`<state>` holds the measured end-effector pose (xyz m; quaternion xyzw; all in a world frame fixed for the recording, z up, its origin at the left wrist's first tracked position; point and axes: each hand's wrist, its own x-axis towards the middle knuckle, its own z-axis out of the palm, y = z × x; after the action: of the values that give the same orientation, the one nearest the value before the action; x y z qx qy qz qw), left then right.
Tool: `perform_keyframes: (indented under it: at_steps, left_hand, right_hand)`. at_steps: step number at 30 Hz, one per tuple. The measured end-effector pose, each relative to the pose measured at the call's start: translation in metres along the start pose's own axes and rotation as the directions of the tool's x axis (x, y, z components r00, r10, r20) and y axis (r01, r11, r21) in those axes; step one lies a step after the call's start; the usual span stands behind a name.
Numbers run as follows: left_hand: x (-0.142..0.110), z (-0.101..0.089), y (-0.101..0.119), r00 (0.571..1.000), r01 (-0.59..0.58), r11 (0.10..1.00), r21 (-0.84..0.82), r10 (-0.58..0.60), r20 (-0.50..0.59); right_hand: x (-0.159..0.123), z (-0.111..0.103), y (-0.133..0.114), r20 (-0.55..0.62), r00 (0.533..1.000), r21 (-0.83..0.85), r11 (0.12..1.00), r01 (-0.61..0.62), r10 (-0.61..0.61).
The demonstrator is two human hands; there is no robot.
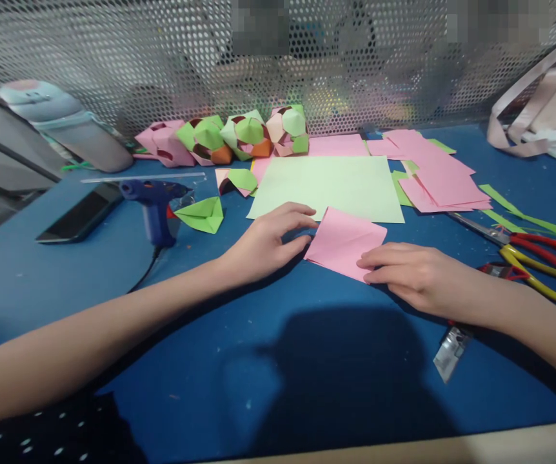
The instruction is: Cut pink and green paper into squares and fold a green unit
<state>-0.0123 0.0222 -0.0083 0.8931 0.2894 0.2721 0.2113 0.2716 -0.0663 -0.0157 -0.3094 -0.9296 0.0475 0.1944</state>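
A folded piece of pink paper [343,240] rests on the blue tabletop in front of me. My left hand [274,241] lies at its left edge, fingers apart, the thumb and fingertips close to or touching the paper. With its fingertips, my right hand [418,274] holds the lower right corner; part of that grip is hidden. Just behind the folded piece lies a pale green sheet [331,187]. Red-and-yellow-handled scissors [505,238] lie beyond my right wrist. A utility knife [452,351] is partly covered by the right forearm.
Left of my hands stand a blue glue gun [152,203], a folded green piece [205,216] and a phone [82,212]. Several origami pieces [208,136] line the perforated metal screen [162,58]. Pink sheets [442,174] lie back right; a bottle [65,122] leans back left.
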Motion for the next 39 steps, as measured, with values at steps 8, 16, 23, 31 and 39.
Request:
perform_keyframes:
  at_steps: [8, 16, 23, 31, 39]
  left_hand:
    - [-0.023, -0.003, 0.003, 0.973, -0.16, 0.972, 0.17, 0.184, -0.137]
    - [-0.02, 0.006, -0.012, 0.936, -0.352, 0.933, 0.077, 0.348, 0.059]
    - [-0.021, 0.009, -0.015, 0.935, -0.353, 0.932, 0.082, 0.348, 0.068]
    - [-0.02, 0.011, -0.015, 0.932, -0.362, 0.929, 0.074, 0.359, 0.051]
    - [-0.021, 0.011, -0.018, 0.898, -0.44, 0.884, 0.16, 0.438, 0.053]
  right_hand:
    - [0.002, -0.002, -0.002, -0.003, 1.0, 0.002, 1.0, 0.012, -0.012]
    - [0.0, -0.002, -0.001, 0.011, 1.0, -0.016, 1.0, 0.013, -0.012]
    - [0.001, -0.002, -0.004, 0.002, 1.0, -0.022, 1.0, 0.016, -0.016]
    - [0.004, -0.004, -0.008, 0.033, 0.999, -0.047, 0.999, 0.011, -0.009]
    - [0.004, -0.005, -0.007, 0.039, 0.998, -0.095, 0.994, 0.045, -0.041]
